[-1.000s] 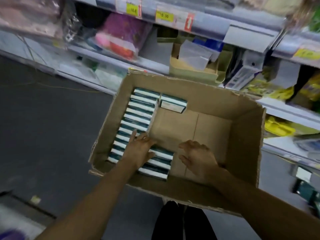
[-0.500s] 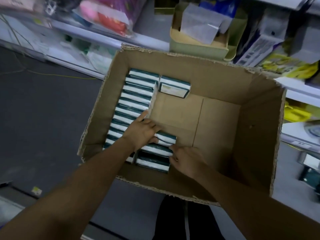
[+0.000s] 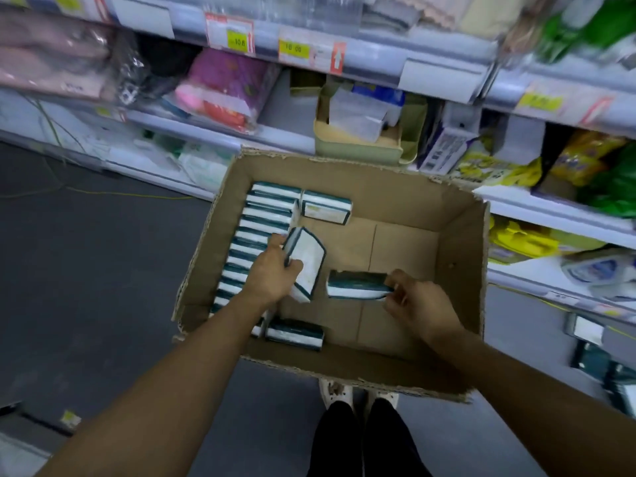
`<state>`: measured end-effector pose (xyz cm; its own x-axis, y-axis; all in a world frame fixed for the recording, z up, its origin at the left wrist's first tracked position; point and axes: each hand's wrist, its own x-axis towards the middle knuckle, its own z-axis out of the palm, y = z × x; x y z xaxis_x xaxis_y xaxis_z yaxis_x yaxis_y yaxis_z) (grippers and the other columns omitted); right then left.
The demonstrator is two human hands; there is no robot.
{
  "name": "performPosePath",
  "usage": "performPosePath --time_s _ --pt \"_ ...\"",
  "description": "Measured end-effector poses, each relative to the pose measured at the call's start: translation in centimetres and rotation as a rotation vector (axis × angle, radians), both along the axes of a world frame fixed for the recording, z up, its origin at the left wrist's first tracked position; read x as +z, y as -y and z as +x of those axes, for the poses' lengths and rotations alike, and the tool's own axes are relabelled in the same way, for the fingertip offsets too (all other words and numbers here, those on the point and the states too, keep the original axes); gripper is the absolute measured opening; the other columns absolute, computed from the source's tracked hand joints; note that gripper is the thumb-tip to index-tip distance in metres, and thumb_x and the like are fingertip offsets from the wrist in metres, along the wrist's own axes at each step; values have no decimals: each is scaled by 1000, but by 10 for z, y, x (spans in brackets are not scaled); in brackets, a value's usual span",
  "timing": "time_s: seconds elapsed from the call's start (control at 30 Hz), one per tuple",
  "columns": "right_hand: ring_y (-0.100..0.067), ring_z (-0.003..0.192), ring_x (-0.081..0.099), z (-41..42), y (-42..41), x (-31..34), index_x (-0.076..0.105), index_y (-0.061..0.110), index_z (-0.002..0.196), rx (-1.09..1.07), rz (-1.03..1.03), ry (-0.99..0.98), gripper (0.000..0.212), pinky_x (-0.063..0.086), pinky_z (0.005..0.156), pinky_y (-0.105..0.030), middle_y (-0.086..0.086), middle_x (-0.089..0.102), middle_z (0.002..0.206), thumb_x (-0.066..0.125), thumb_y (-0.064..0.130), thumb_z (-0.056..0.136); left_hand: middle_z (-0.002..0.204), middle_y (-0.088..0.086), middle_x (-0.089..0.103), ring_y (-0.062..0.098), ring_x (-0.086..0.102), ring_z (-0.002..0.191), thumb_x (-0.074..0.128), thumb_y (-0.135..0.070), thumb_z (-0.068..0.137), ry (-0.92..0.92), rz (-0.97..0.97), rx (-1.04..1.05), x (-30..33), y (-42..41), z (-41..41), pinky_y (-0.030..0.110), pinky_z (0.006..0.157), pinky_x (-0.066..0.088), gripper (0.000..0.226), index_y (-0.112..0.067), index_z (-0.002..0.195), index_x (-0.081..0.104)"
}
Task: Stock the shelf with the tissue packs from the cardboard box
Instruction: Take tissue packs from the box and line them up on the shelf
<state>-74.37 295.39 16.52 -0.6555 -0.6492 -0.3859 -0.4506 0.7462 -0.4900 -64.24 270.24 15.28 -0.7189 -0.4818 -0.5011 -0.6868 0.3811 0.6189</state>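
An open cardboard box (image 3: pixel 457 270) sits on the floor in front of the shelves. A row of white and teal tissue packs (image 3: pixel 254 232) stands along its left wall. One more pack (image 3: pixel 326 206) lies at the back and another (image 3: pixel 295 333) near the front wall. My left hand (image 3: pixel 272 273) grips a tissue pack (image 3: pixel 308 259) lifted and tilted above the row. My right hand (image 3: pixel 418 304) pinches the end of a second pack (image 3: pixel 356 285) held level over the bare box floor.
Store shelves (image 3: pixel 358 55) with price tags run behind the box, holding bagged goods, a green tray (image 3: pixel 358 146) and yellow packs (image 3: pixel 495 170). Dark floor (image 3: pixel 86 270) lies to the left. My shoes (image 3: pixel 358 395) stand just in front of the box.
Both hands reached into the front of the row, took hold of a pack each and lifted them. The view tilted up toward the shelves.
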Motion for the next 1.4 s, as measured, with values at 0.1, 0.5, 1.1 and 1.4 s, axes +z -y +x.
performPosePath --time_s 0.1,0.5,1.1,1.4 --pt "-18 73 65 -15 -15 42 60 22 105 -112 -126 -128 20 48 62 -28 1 70 90 67 21 86 91 -1 60 25 59 71 45 -10 99 -110 168 145 38 -10 -4 35 61 48 55 -37 145 32" --pt "-24 78 62 -43 -53 205 53 27 110 -406 -767 -24 39 50 64 -25 -3 64 99 52 -6 89 105 7 72 27 69 88 71 -38 86 -404 549 215 217 -98 -73 45 77 57 20 -21 96 67" --pt "-18 88 68 -166 -227 357 62 9 112 -779 -1125 276 26 54 65 -26 -5 71 101 65 2 87 118 -8 54 13 49 113 62 -37 93 -823 117 -41 341 -301 -191 27 87 38 13 -32 104 57" --pt "-10 75 69 -230 -306 427 50 10 110 -629 -1019 -64 34 52 56 -17 -2 69 92 73 12 85 131 -15 44 8 50 113 63 -13 93 -845 107 -115 378 -351 -226 32 91 45 71 -46 144 28"
